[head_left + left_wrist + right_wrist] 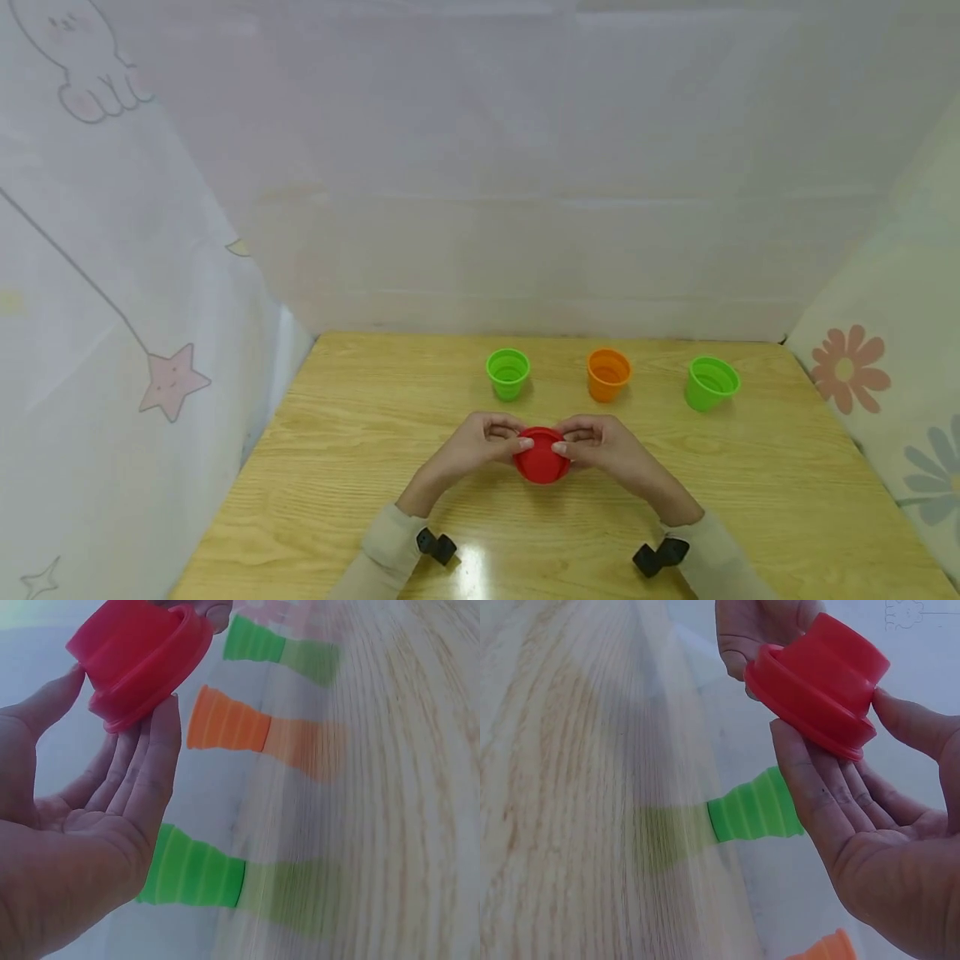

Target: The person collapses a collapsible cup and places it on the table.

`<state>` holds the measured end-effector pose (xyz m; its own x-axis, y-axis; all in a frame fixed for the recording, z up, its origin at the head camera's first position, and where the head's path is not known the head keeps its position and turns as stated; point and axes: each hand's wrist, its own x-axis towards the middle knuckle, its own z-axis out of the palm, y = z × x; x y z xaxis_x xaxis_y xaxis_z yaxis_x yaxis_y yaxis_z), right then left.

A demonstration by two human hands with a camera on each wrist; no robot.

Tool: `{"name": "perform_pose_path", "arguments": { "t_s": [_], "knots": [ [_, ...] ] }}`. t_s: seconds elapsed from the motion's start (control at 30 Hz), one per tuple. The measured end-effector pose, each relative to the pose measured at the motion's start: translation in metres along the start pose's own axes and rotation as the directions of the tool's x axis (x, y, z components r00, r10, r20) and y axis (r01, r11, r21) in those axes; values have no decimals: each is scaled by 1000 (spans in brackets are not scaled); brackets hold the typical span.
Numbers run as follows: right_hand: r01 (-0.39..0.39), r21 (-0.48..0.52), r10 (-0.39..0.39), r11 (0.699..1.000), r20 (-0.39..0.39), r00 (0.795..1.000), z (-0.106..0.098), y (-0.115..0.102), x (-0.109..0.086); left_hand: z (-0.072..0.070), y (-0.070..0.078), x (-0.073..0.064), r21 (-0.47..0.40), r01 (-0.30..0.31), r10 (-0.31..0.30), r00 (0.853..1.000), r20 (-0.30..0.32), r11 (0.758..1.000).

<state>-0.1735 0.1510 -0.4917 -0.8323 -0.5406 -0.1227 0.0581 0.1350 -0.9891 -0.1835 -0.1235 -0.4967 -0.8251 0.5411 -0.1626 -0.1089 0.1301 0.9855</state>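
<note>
The red cup point(542, 465) is squat and looks partly folded down, its stepped wall narrowing from a thick, wide rim to a smaller base; it is tilted, mouth turned away in the head view, held above the table point(352, 442) between left hand point(477, 445) and right hand point(611, 448)

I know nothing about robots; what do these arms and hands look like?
They're a person's: the left hand and right hand are gloveless. The left sleeve and right sleeve are pale cream, ending short of the hands. Each wrist carries a small, blocky black device. No cables show.
</note>
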Motion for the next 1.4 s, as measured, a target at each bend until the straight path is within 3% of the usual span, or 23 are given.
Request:
{"name": "perform_pose_path", "arguments": {
  "t_s": [0.27,0.57,0.83,1.4],
  "knots": [
    [-22,19,23,1000,-50,999,3,-1,-1,3,0,-1,-28,0,0,1000,18,1000],
    [-32,1,32,999,-82,996,5,2,-1,10,-2,0,-27,4,-4,1000,-18,1000],
    [57,-179,-75,982,-99,992,6,1,-1,15,-1,1,-9,-5,5,999,-33,1000],
    [156,-339,-204,928,-109,973,5,3,-3,19,1,-1,31,-57,58,998,-17,998]
  ]
}}
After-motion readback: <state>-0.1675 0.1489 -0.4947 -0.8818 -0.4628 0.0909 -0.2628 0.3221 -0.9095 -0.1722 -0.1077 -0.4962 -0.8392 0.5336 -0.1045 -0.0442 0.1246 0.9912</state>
